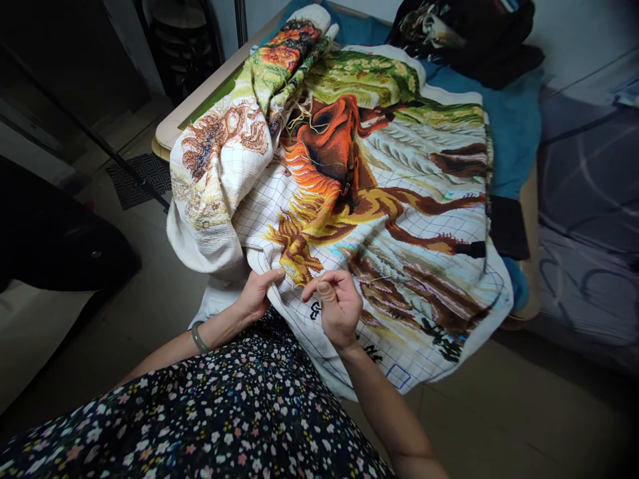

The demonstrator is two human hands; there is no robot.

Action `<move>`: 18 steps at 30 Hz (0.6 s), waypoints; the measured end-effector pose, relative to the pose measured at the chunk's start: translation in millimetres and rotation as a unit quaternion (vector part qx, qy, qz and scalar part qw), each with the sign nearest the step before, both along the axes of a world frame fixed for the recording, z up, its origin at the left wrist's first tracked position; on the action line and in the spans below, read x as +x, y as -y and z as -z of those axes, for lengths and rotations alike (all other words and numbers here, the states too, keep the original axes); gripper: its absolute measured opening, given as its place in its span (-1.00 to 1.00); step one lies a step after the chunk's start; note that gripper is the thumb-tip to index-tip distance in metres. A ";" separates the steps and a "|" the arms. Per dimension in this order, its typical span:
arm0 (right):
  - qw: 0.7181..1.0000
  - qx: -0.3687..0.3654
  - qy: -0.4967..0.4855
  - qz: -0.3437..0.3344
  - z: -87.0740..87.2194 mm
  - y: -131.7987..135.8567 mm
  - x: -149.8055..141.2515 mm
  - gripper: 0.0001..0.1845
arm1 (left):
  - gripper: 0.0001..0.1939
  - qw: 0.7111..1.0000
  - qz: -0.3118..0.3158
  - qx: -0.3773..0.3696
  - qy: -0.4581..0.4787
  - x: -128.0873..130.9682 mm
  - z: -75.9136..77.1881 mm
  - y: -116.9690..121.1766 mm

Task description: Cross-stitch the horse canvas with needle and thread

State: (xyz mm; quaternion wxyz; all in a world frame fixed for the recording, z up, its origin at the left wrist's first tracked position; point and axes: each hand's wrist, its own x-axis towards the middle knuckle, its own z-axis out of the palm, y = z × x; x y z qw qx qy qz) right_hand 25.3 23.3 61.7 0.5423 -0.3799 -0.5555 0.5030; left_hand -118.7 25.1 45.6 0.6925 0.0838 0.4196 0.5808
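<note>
White stitched cloth [372, 213] covers most of the table [529, 266], drooping over the near edge toward the lap. Left hand [255, 295] has thumb and fingers clamped on the cloth's border. Right hand [342, 309] is over the cloth just beside it, fingers curled in near the thumb, can't tell if they're pinching anything. Black bundle [499, 46] sits by the far right corner btw.

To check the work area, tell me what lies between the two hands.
In the head view, white gridded cloth lies between the left hand and right hand, with the lower end of yellow-brown stitching.
</note>
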 end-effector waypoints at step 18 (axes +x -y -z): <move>0.962 -0.197 -0.176 0.063 0.4 -26.8 -7.6 -0.69 | -0.53 0.992 -0.056 -0.054 -0.103 -26.4 16.3 12.9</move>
